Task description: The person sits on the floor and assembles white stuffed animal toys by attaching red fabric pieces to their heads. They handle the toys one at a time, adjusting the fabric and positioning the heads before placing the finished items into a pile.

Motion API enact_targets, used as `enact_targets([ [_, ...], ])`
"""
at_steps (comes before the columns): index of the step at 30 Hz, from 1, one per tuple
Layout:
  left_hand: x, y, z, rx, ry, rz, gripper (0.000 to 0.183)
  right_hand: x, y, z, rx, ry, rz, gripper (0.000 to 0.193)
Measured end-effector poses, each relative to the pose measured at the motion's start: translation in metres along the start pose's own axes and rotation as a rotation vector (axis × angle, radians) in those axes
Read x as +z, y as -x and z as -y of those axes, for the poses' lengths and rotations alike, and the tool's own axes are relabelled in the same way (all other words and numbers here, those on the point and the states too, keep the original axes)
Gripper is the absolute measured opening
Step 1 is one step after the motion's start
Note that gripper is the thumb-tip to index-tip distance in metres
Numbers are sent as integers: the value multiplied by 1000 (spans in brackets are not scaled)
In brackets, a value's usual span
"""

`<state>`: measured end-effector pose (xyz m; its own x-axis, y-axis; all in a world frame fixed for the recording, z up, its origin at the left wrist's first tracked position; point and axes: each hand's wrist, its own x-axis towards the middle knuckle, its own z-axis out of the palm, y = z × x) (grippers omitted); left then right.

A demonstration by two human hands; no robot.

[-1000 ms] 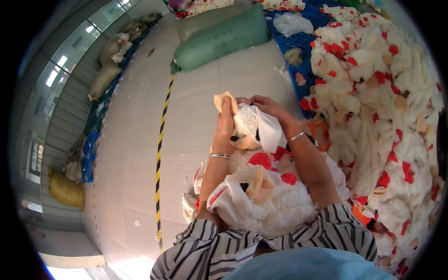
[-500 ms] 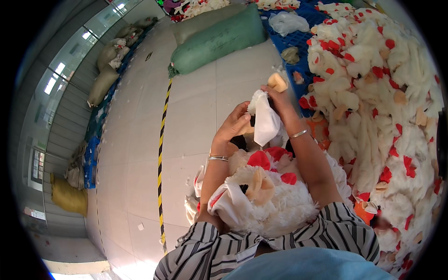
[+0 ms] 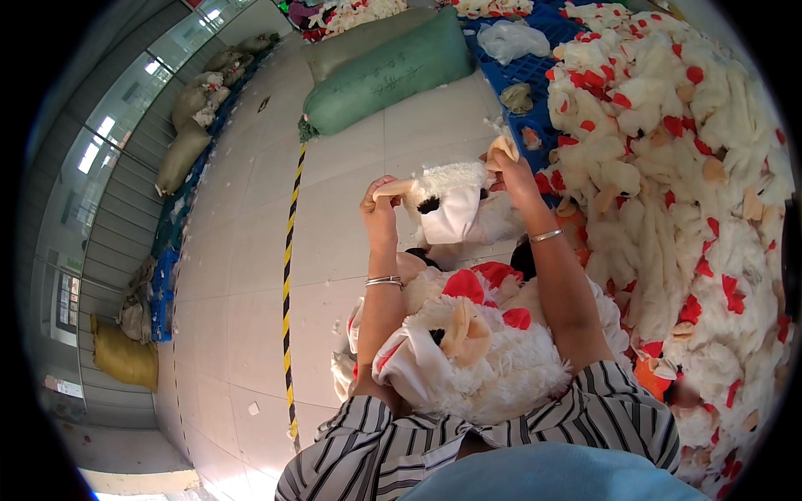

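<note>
A limp white plush sheep skin with a fluffy crown, black eye patches, a smooth pale muzzle and tan ears is stretched out in front of me. My left hand pinches one ear, and my right hand grips the other ear, whose tan tip sticks up past the fingers. The muzzle faces up toward me, while the lower part of the skin hangs in folds. Across my lap lie more plush skins, with shaggy white pile, red pieces, a black eye and a tan ear.
To my right rises a large heap of white plush skins with red and tan pieces. A blue pallet bears a clear plastic bag. Ahead lies a stuffed green sack. Yellow-black floor tape runs along my left; a yellow sack stands farther left.
My hands have moved apart, the left one outward to the left. Between them the sheep skin has gone from bunched and sideways to spread by its ears, its face now showing.
</note>
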<state>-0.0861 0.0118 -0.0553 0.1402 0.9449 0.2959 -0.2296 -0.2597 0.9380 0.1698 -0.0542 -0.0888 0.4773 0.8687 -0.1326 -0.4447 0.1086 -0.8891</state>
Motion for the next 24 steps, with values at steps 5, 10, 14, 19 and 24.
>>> enact_targets([
  [5, -5, -3, -9, 36, 39, -31, 20, -25, -20, -11, 21, 55, 21, 22],
  [10, -8, 0, -1, -25, -14, 139, 22, -26, -14, -5, -74, -47, 32, 19],
  [14, -28, -9, 4, 3, 65, -10, 21, -36, -15, 1, -238, -4, -44, 19],
  [19, -15, -6, 3, -13, -18, -21, 20, -44, -21, 8, -318, 48, -172, 20],
  [24, -33, -8, 17, -30, -456, -14, 13, -18, 6, 24, -307, 43, 118, 25],
])
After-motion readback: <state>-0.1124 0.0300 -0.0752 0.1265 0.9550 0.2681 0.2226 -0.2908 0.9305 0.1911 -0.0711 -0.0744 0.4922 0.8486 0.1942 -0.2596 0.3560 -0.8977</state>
